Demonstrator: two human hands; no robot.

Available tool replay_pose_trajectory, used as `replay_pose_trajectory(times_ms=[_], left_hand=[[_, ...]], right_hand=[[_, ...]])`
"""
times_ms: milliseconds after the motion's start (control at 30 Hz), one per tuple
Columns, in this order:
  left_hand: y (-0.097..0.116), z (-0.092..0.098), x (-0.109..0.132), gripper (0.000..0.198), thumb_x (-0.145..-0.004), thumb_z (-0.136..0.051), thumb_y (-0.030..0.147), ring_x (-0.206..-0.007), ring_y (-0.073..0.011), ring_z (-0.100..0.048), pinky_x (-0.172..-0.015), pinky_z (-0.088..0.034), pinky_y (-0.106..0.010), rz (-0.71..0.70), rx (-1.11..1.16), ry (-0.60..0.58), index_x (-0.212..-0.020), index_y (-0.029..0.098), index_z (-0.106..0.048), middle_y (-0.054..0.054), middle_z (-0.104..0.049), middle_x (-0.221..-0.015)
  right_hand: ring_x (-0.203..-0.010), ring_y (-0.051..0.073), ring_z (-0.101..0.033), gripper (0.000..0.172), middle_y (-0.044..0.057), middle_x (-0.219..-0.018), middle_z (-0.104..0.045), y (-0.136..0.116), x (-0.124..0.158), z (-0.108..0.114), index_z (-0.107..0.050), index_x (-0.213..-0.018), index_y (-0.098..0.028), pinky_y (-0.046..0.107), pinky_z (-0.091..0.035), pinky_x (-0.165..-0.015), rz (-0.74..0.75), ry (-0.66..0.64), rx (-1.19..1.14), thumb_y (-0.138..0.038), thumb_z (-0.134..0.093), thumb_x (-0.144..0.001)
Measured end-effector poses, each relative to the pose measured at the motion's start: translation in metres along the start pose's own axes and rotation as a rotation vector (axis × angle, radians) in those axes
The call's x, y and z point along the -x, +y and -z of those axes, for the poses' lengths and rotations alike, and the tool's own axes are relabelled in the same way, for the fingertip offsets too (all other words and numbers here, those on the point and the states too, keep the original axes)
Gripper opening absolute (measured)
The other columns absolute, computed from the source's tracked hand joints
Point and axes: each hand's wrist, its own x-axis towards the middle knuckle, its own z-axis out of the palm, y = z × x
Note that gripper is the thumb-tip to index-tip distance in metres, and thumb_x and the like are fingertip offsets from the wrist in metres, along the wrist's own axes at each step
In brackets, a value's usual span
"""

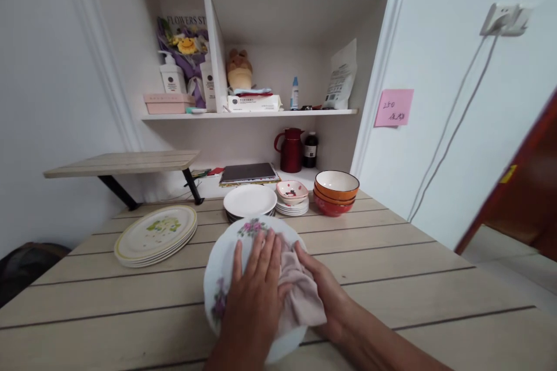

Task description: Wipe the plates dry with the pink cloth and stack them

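Note:
A white plate (pixel 221 269) with pink and purple flowers is tilted above the near part of the table. Across its face my left hand (pixel 256 278) lies flat, fingers stretched out and thumb over a pinkish-beige cloth (pixel 300 287). The cloth bunches beside and partly under that hand and drapes toward the plate's right rim. My right hand (pixel 326 290) grips the plate at the right rim, thumb on top; its other fingers are hidden beneath the plate and cloth.
On the wooden table (pixel 391 266) stand yellow-rimmed plates (pixel 156 235), white plates (pixel 250 200), small dishes (pixel 292 200) and bowls (pixel 336 191). Behind are a red jug (pixel 290 151), a dark bottle (pixel 310 151) and a laptop (pixel 248 171). A raised wooden shelf (pixel 126 162) is at left.

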Motion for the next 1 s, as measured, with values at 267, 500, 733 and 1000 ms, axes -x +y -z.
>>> replay_pose_trajectory(times_ms=[267,500,733,1000], left_hand=[[-0.054,-0.004,0.007,0.055,-0.096,-0.037,0.038,-0.136,-0.0356,-0.037,-0.109,-0.025,-0.061,0.429,-0.115,-0.055,-0.141,0.007,-0.041,-0.019,-0.047,-0.144],[-0.020,-0.009,0.011,0.055,-0.093,-0.044,0.036,-0.141,-0.0294,-0.032,-0.110,-0.032,-0.053,0.115,-0.043,-0.053,-0.142,0.011,-0.040,-0.011,-0.037,-0.152],[-0.013,-0.005,0.004,0.060,-0.094,-0.043,0.041,-0.142,-0.0254,-0.030,-0.112,-0.032,-0.048,0.018,0.088,-0.101,-0.148,0.019,-0.030,-0.007,-0.034,-0.154],[-0.059,-0.004,0.014,0.060,-0.095,-0.036,0.047,-0.138,-0.0308,-0.037,-0.111,-0.027,-0.057,0.377,0.017,-0.168,-0.147,0.016,-0.034,-0.015,-0.042,-0.148]], right_hand=[[-0.093,0.027,-0.071,0.059,0.018,-0.102,-0.074,0.010,-0.001,-0.001,-0.060,-0.123,-0.004,0.040,-0.044,-0.099,-0.050,0.045,0.081,-0.049,-0.057,-0.086],[-0.101,0.026,-0.069,0.061,0.016,-0.110,-0.072,-0.017,0.003,0.001,-0.055,-0.129,-0.007,0.041,-0.045,-0.100,0.141,0.094,-0.015,-0.051,-0.058,-0.085],[-0.099,0.025,-0.069,0.061,0.016,-0.106,-0.073,0.002,0.000,0.000,-0.055,-0.129,-0.006,0.038,-0.043,-0.101,-0.037,0.007,0.044,-0.050,-0.056,-0.087],[-0.101,0.028,-0.069,0.063,0.018,-0.109,-0.072,0.001,0.002,-0.001,-0.055,-0.129,-0.006,0.042,-0.042,-0.103,-0.051,0.028,0.082,-0.052,-0.055,-0.087]])
